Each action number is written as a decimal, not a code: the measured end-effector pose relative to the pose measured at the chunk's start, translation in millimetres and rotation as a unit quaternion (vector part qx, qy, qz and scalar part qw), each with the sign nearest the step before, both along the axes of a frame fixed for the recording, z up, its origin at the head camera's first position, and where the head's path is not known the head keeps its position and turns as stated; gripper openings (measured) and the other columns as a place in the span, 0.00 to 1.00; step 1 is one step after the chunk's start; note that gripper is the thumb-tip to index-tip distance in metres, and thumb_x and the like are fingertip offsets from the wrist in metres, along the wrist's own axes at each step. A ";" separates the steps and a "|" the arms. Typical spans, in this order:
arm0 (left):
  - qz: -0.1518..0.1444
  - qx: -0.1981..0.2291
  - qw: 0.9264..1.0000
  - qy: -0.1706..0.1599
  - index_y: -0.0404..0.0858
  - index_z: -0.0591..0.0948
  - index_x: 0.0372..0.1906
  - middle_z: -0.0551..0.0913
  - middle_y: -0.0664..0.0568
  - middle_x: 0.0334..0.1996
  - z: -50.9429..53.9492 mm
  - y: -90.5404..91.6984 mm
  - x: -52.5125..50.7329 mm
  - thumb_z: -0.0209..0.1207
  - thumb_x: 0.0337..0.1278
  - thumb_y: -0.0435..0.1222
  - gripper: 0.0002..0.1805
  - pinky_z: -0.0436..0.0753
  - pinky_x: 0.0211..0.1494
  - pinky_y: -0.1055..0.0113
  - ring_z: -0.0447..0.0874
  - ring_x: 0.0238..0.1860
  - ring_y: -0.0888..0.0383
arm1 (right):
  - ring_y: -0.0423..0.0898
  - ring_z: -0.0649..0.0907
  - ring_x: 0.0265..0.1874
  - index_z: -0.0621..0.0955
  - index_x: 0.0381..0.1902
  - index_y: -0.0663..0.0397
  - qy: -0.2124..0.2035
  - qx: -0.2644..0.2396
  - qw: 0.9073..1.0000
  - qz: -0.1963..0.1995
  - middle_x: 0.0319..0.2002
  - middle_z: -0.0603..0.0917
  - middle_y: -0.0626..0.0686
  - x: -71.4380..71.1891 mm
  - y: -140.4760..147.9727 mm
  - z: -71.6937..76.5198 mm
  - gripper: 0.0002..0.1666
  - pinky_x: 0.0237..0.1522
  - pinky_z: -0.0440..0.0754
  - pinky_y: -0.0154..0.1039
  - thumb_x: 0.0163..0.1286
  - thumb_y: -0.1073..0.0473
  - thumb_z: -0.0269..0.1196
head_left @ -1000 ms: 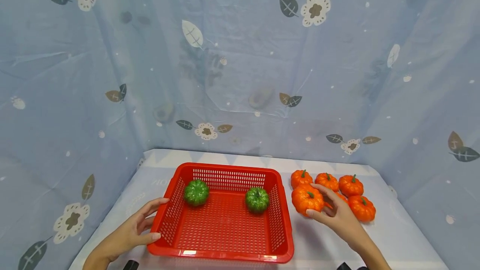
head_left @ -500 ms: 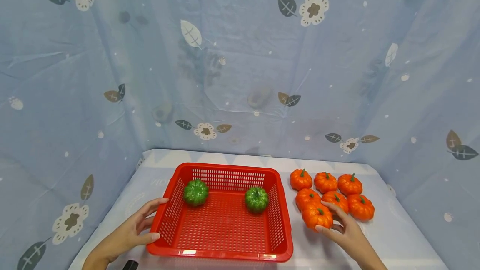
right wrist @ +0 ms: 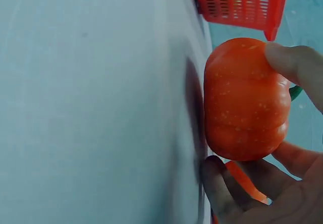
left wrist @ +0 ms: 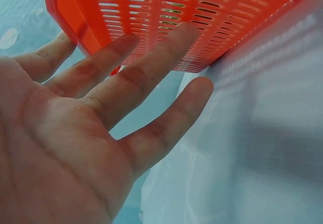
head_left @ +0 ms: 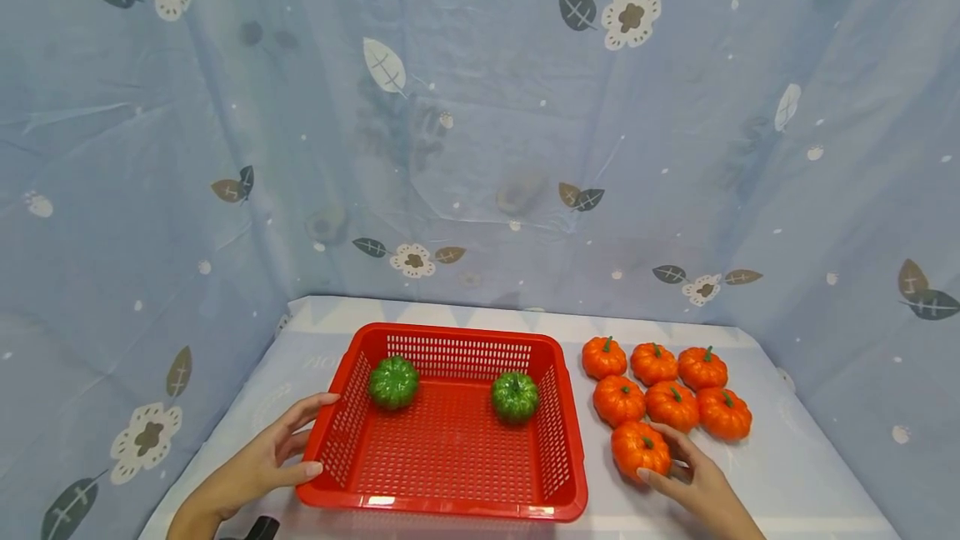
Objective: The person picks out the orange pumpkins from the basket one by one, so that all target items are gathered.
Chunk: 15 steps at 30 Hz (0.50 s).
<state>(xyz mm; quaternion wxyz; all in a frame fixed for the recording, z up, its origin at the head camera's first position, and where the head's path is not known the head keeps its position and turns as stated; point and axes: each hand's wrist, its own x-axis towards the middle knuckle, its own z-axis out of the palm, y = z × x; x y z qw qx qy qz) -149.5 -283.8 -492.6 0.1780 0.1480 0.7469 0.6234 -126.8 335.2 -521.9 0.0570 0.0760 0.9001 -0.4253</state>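
A small orange pumpkin (head_left: 641,451) with a green stem sits at the front of the orange group, at or just above the table. My right hand (head_left: 696,477) grips it from the right, thumb on its near side. In the right wrist view the pumpkin (right wrist: 247,100) is between the thumb (right wrist: 290,62) and the fingers. At the red plastic basket's (head_left: 442,509) left side, my left hand (head_left: 258,461) rests with spread, fairly straight fingers. The left wrist view shows those fingers (left wrist: 166,123) against or close to the slotted wall. Two green pumpkins, one left (head_left: 393,382) and one right (head_left: 514,397), lie inside the basket.
Several other orange pumpkins (head_left: 672,406) stand in two rows right of the basket. A white-and-pale-blue cloth covers the table (head_left: 795,473). Blue patterned curtains (head_left: 480,148) enclose its back and sides.
My right hand has carried the orange pumpkin down and toward the front, from above the group to the spot before the second row. The left hand and basket stay put.
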 end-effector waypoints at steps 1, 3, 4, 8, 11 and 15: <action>-0.001 -0.002 1.000 0.001 0.43 0.52 0.81 0.49 0.31 0.78 0.7 0.2 -0.6 0.62 0.67 0.34 0.44 0.87 0.53 0.51 0.68 0.68 0.28 | 0.61 0.80 0.59 0.66 0.75 0.52 -0.003 0.008 1.000 0.001 0.72 0.70 0.68 0.3 0.9 -0.9 0.51 0.57 0.82 0.59 0.62 0.38 0.74; -0.007 -0.004 1.000 0.001 0.43 0.53 0.81 0.50 0.32 0.78 3.0 0.5 -2.5 0.62 0.67 0.34 0.44 0.87 0.54 0.51 0.68 0.68 0.29 | 0.63 0.79 0.60 0.65 0.76 0.50 -0.008 0.018 1.000 0.004 0.73 0.68 0.68 0.5 2.8 -1.8 0.52 0.58 0.81 0.61 0.63 0.37 0.73; -0.012 -0.006 1.000 0.001 0.43 0.53 0.81 0.50 0.33 0.78 4.3 0.6 -3.6 0.62 0.67 0.34 0.43 0.87 0.54 0.51 0.68 0.68 0.29 | 0.64 0.79 0.61 0.64 0.76 0.50 -0.010 0.026 1.000 0.007 0.73 0.67 0.68 0.4 4.0 -1.8 0.52 0.57 0.81 0.63 0.63 0.36 0.72; -0.031 -0.018 0.999 -0.001 0.44 0.53 0.81 0.51 0.34 0.78 10.6 0.9 -6.9 0.61 0.69 0.34 0.42 0.86 0.54 0.49 0.70 0.68 0.32 | 0.65 0.77 0.62 0.61 0.78 0.47 -0.016 0.013 0.999 0.025 0.74 0.65 0.69 1.8 10.8 2.3 0.51 0.58 0.81 0.62 0.66 0.39 0.71; -0.031 -0.046 0.998 0.011 0.44 0.56 0.81 0.54 0.33 0.78 18.2 -1.3 -6.0 0.60 0.72 0.34 0.39 0.86 0.55 0.51 0.70 0.68 0.32 | 0.63 0.76 0.63 0.61 0.78 0.47 -0.004 -0.009 0.999 0.036 0.74 0.65 0.66 3.2 15.8 10.0 0.48 0.59 0.82 0.55 0.68 0.43 0.70; 0.018 -0.131 0.986 0.101 0.44 0.65 0.77 0.66 0.38 0.74 36.1 -2.3 -6.2 0.65 0.69 0.41 0.36 0.85 0.56 0.54 0.74 0.66 0.35 | 0.64 0.75 0.65 0.63 0.77 0.54 0.032 -0.006 0.999 0.020 0.72 0.68 0.66 5.9 21.9 29.4 0.44 0.55 0.85 0.44 0.72 0.43 0.67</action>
